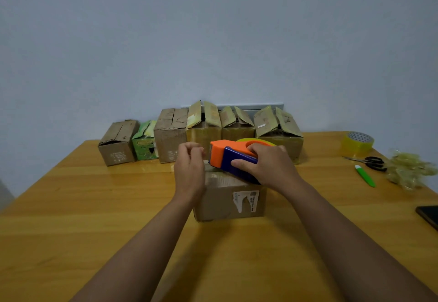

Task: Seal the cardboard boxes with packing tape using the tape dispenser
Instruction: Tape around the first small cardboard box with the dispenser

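Your right hand [272, 163] had its grip wrapped around the orange and blue tape dispenser [233, 159], fingers curled over the blue body and through the orange handle. The dispenser rested tilted on top of the cardboard box [228, 198] nearest you, its orange nose pointing left toward your other hand. A yellowish roll of tape [254, 141] showed just behind its handle.

Your left hand [189, 167] sat at the left top edge of that box, fingers loosely curled just beside the dispenser's nose. You could not tell from this view whether that grip pinched a tape end or held nothing.

The box stood on the wooden counter [83, 207] in front of you, with a torn white label [245, 199] on its near face.

Behind it, a row of six boxes [203, 131] lined the wall edge of the counter; several had flaps standing up, and one of them was green [144, 144].

On the right side of the counter lay a spare roll of clear tape [358, 145], black-handled scissors [369, 162], a green and white cutter [365, 175], a crumpled wad of used tape [410, 171], and a dark phone [429, 216] at the edge.
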